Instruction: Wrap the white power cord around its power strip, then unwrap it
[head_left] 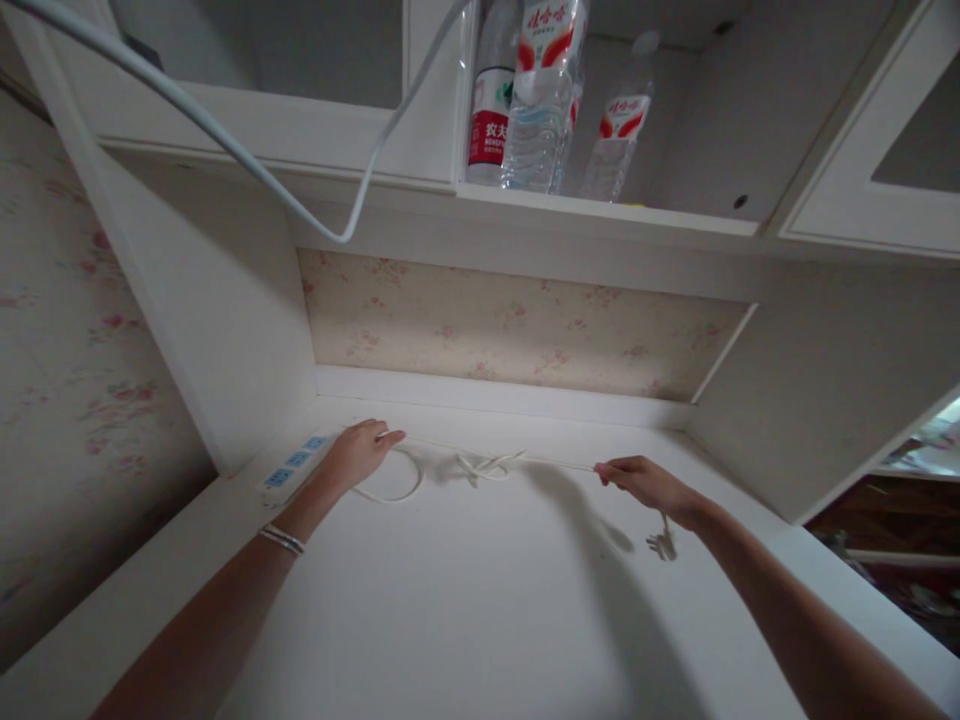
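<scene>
A white power cord [487, 468] is stretched between my two hands above a white desktop, with a loose knot or tangle in its middle. My left hand [363, 452] is closed on the cord near the power strip [296, 465], and a loop of cord hangs beside it. On the right, my right hand [637, 478] pinches the cord between thumb and fingers. Below that hand dangles the plug [662, 545], prongs showing. The power strip lies at the back left of the desktop, its blue-marked sockets facing up.
Overhead is a white cabinet [600, 215] holding several plastic bottles [541, 110]. A thick pale cable or tube [247, 160] crosses the upper left, close to the camera. White side panels [832, 390] flank the desktop [465, 620], and flowered wallpaper [517, 330] covers the back.
</scene>
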